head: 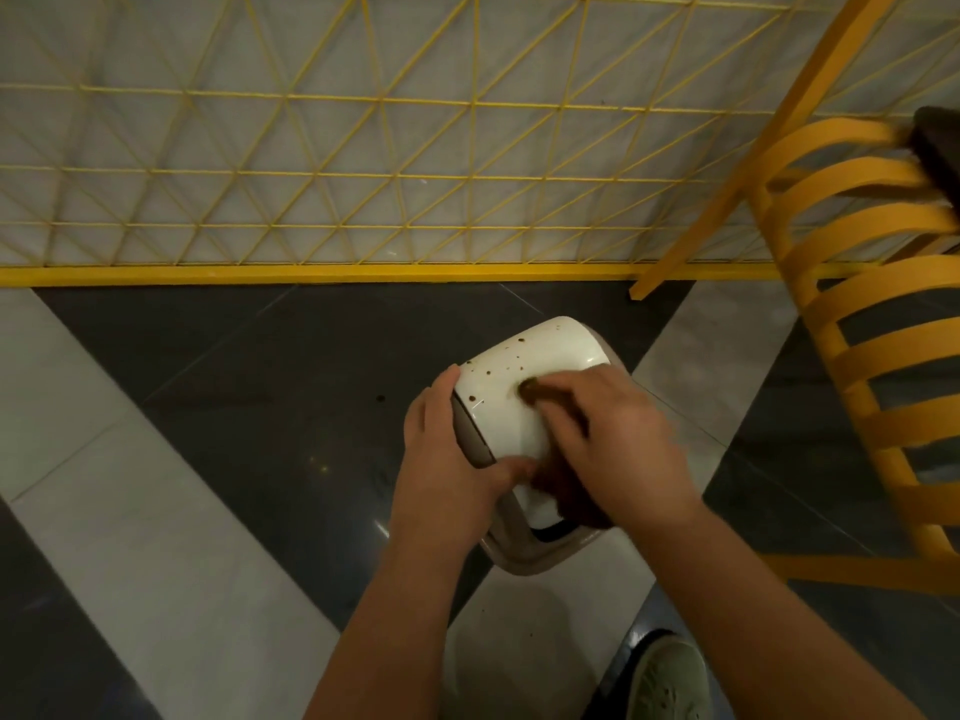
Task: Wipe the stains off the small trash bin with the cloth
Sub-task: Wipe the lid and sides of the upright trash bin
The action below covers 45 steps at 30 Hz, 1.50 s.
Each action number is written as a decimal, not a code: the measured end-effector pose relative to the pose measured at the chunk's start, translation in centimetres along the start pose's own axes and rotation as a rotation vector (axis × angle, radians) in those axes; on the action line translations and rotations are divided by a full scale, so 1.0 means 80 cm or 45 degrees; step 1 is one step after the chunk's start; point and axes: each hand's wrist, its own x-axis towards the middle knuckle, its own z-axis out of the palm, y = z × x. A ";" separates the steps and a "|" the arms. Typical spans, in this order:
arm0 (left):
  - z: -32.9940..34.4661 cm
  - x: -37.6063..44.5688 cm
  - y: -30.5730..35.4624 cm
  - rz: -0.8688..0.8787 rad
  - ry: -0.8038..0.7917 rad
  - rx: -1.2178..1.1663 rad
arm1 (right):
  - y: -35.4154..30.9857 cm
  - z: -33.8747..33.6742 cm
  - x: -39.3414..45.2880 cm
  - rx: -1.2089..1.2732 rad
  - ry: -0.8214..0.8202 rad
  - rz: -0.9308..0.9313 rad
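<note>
The small trash bin (pixel 524 402) is tipped on its side over the dark floor (pixel 249 407), its base toward the yellow fence (pixel 311 174) and its rim toward the person. The left hand (pixel 452 459) grips the bin's left side, fingers curled round the edge. The right hand (pixel 613 439) presses a dark cloth (pixel 561 491) against the white wall of the bin; its fingers look closed over the cloth, though blur makes this hard to confirm. Brown spots (pixel 491 374) remain on the upper left of the wall. To wipe well, the left hand should hold the bin firm while the cloth sweeps toward those spots with steady pressure, then the bin turns to expose any stains underneath. A yellow chair (pixel 857 330) stands at right.
</note>
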 end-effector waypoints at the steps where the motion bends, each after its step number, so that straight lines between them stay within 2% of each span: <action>1: 0.000 -0.001 0.001 0.000 -0.001 -0.006 | 0.012 -0.004 0.006 0.027 0.061 0.074; 3: -0.001 -0.001 0.002 -0.011 -0.011 -0.023 | 0.029 -0.012 0.017 0.047 0.183 0.248; 5: -0.003 0.000 0.002 -0.017 -0.028 -0.019 | 0.023 -0.009 0.017 0.016 0.156 0.262; 10: -0.007 0.005 0.001 -0.022 -0.033 0.028 | -0.020 0.003 -0.005 -0.110 -0.142 -0.137; 12: -0.008 0.005 0.001 -0.026 -0.044 0.022 | -0.006 -0.008 0.004 -0.060 -0.116 -0.065; 16: -0.008 0.004 0.001 -0.029 -0.058 -0.005 | 0.019 -0.016 0.011 0.008 0.088 0.205; 18: -0.008 0.006 0.002 -0.030 -0.044 0.009 | -0.003 -0.008 0.000 -0.014 -0.003 0.124; 20: -0.007 0.006 0.002 -0.028 -0.030 0.011 | -0.024 0.001 -0.012 -0.068 -0.111 -0.056; 22: -0.006 0.006 0.002 -0.022 -0.031 -0.008 | -0.024 0.007 -0.016 -0.193 -0.092 -0.203; 25: -0.003 0.006 -0.002 -0.013 -0.028 -0.008 | -0.027 0.003 -0.008 -0.097 -0.086 -0.118; 28: -0.002 0.006 -0.007 0.008 -0.006 -0.009 | -0.044 0.018 -0.005 -0.365 -0.310 -0.284; 30: 0.001 0.007 -0.011 0.025 0.018 0.019 | -0.053 0.024 0.006 -0.465 -0.459 -0.296; 34: 0.002 0.007 -0.012 -0.005 0.011 0.005 | -0.068 0.019 0.031 -0.465 -0.308 -0.244; 39: -0.003 0.006 -0.008 -0.039 -0.033 -0.052 | -0.052 0.011 0.011 -0.415 -0.366 -0.199; 43: -0.001 0.006 -0.006 -0.048 -0.035 -0.028 | -0.036 -0.004 0.015 -0.273 -0.179 -0.033; 45: -0.001 0.006 -0.005 -0.046 -0.021 -0.046 | -0.040 0.001 0.021 -0.288 -0.149 -0.048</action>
